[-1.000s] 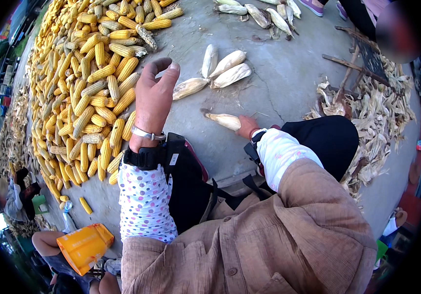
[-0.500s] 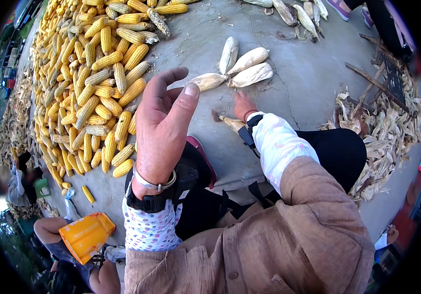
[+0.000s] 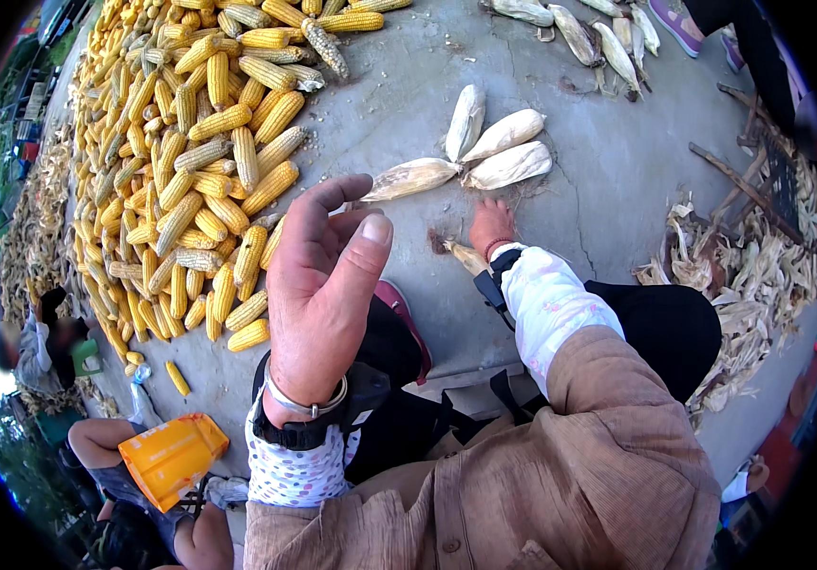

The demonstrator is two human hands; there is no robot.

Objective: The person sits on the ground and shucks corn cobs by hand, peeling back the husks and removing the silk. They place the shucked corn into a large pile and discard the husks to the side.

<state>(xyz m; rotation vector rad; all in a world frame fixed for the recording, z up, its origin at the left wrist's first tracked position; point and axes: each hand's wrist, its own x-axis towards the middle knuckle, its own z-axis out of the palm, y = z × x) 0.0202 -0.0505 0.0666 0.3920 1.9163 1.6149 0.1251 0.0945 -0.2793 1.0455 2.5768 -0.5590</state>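
Note:
My left hand (image 3: 328,275) is raised in front of me, its fingers loosely curved and the thumb apart, with nothing between them. Farther right, my right hand (image 3: 492,226) reaches low over the concrete, fingers stretched forward and holding nothing that I can see. Just beyond its fingertips lies a cluster of pale corn ears still in their husks (image 3: 507,167), tips close together. One of them, a husked-over corn ear (image 3: 413,179), points left behind my left fingertips. Beside my right wrist is another corn ear (image 3: 466,256), dark silk at its end and partly hidden.
A large heap of bare yellow corn cobs (image 3: 228,171) covers the left. Loose husks (image 3: 750,294) and a wooden frame (image 3: 746,180) lie at right. More unhusked ears (image 3: 575,38) are at the far side, near a person's shoe (image 3: 676,27). An orange bucket (image 3: 173,458) stands lower left by a seated person.
The whole scene has shifted slightly down and right in the picture. My right hand's fingers show a little more spread. My left hand keeps its curved pose.

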